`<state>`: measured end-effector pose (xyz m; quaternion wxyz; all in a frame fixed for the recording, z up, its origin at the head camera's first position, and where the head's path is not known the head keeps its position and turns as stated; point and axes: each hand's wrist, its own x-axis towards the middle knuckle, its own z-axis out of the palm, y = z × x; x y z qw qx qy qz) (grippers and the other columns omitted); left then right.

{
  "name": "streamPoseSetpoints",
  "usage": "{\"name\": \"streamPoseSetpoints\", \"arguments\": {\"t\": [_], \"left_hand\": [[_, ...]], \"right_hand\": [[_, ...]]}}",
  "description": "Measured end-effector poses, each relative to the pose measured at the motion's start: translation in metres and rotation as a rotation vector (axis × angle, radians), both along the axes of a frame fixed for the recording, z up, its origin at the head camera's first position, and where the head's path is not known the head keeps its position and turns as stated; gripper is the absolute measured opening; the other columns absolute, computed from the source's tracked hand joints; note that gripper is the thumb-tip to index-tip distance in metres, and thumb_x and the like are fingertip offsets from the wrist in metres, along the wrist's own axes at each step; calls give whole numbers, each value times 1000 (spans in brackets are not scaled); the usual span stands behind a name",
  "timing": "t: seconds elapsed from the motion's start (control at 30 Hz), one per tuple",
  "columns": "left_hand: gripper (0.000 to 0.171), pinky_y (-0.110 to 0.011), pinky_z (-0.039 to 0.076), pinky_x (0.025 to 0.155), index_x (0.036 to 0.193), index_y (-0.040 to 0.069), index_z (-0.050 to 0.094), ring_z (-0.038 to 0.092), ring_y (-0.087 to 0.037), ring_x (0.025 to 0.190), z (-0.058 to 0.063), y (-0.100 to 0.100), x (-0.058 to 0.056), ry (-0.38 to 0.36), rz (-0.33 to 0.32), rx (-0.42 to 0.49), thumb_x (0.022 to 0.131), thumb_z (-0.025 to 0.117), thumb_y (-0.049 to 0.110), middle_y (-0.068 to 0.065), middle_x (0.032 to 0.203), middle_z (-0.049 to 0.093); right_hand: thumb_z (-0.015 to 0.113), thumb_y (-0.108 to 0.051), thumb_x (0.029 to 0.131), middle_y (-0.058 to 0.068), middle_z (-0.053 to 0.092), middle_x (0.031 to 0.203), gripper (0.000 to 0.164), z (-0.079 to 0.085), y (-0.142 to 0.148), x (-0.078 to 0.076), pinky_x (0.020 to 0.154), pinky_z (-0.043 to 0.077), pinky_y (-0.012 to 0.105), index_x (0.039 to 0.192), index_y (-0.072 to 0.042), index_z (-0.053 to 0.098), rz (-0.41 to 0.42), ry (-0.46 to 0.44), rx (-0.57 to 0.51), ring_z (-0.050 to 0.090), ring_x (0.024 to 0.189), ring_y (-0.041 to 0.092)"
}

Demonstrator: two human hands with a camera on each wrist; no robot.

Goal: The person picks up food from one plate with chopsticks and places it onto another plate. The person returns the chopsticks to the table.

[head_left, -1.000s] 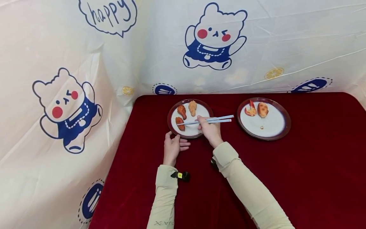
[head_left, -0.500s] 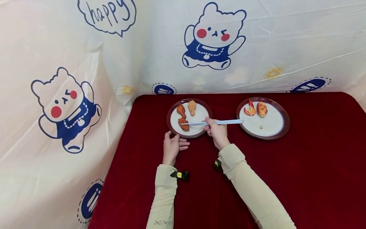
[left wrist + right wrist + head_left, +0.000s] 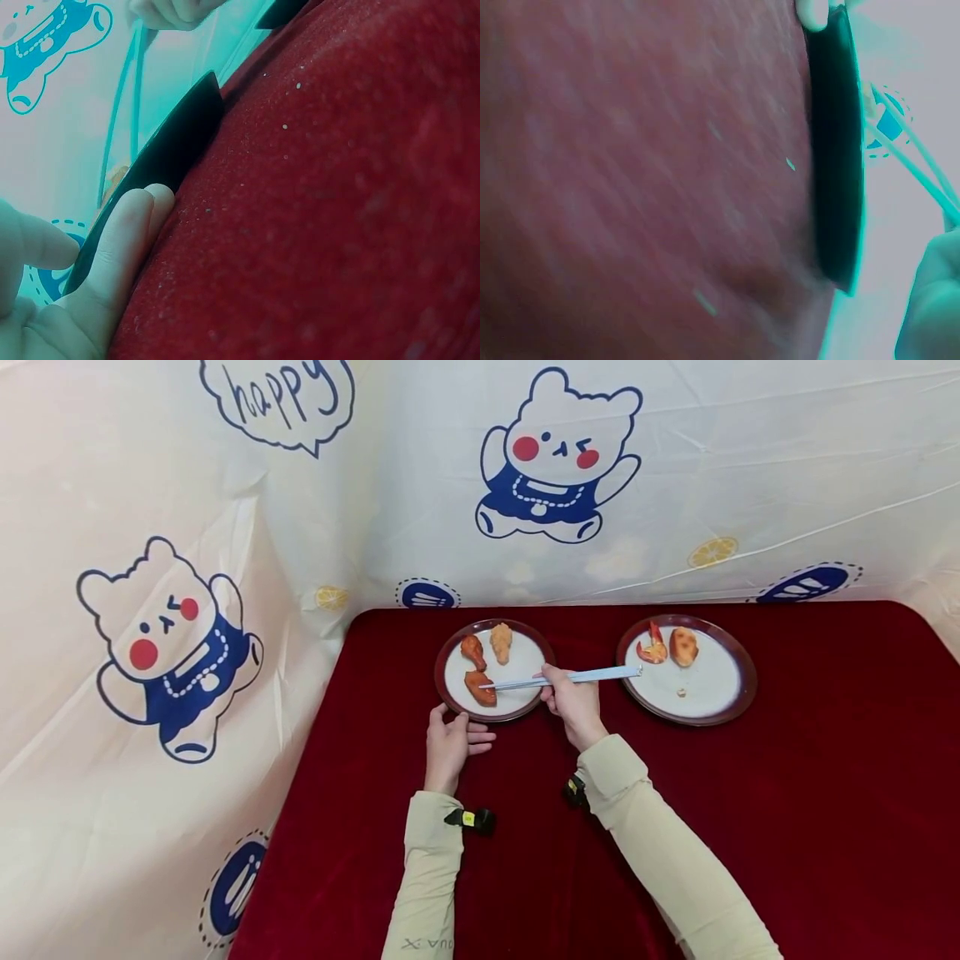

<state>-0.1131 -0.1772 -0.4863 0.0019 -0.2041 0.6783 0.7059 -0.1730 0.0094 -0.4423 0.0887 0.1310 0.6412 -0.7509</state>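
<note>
In the head view my right hand (image 3: 573, 703) holds a pair of pale blue chopsticks (image 3: 600, 675). Their tips reach left onto a reddish-brown piece of chicken (image 3: 479, 688) on the left plate (image 3: 441, 681), a white one with a brown rim. Also on this plate are a brown drumstick (image 3: 472, 652) and a lighter fried drumstick (image 3: 501, 643). My left hand (image 3: 448, 745) is at the plate's near left edge, fingers fairly straight. In the left wrist view, fingers (image 3: 120, 240) lie along the dark outer side of the rim.
To the right stands a second brown-rimmed plate (image 3: 712, 702), bearing a red shrimp-like piece (image 3: 653, 646), a browned oval piece (image 3: 684, 647) and a small crumb. Dark red cloth (image 3: 825, 793) covers the table. A printed white curtain (image 3: 420, 485) rises behind and at left.
My right hand has moved right and slightly away from the plate. The chopsticks have drawn together, and the reddish-brown chicken piece has shifted and turned slightly. My left hand stays at the rim.
</note>
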Motion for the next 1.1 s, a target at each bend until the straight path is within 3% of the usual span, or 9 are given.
{"name": "streamPoseSetpoints", "arguments": {"t": [0.17,0.3,0.43,0.63,0.87,1.1], "left_hand": [[55,-37,63,67,151,7,16,74,-25,73,0,0,0,-3,-1,5,102,40,14,-23,95,69],[54,-37,63,66,151,8,17,73,-25,73,1,-1,0,-6,4,0,102,41,15,-23,94,69],[54,-37,63,67,151,9,16,73,-25,73,0,-2,1,-11,1,-7,103,41,16,-23,96,69],[53,-37,63,67,150,8,18,74,-26,74,0,-3,1,-11,2,-5,103,41,15,-25,97,69],[53,-37,63,67,150,9,18,74,-27,75,0,-3,1,-6,-4,-11,103,40,16,-25,98,69],[53,-37,63,66,150,8,18,74,-25,73,1,-1,0,-7,0,0,102,41,16,-22,95,69]], "right_hand": [[57,-36,95,3,63,71,34,15,2,0,58,34,18,98,-8,76,49,71,285,43,63,9],[55,-39,95,11,67,91,34,24,4,-1,66,33,25,97,-13,77,89,130,416,40,75,16],[52,-38,97,6,64,98,35,27,2,-4,72,39,23,91,-12,74,104,203,459,47,83,16],[54,-39,98,14,61,69,37,27,-3,-5,50,43,21,84,-7,68,83,337,407,58,64,29],[58,-29,97,10,62,66,29,27,-14,-4,45,40,22,78,-10,69,59,490,385,51,54,16],[56,-23,98,1,67,79,26,25,-23,0,54,41,23,80,-12,72,208,762,517,52,65,11]]}}
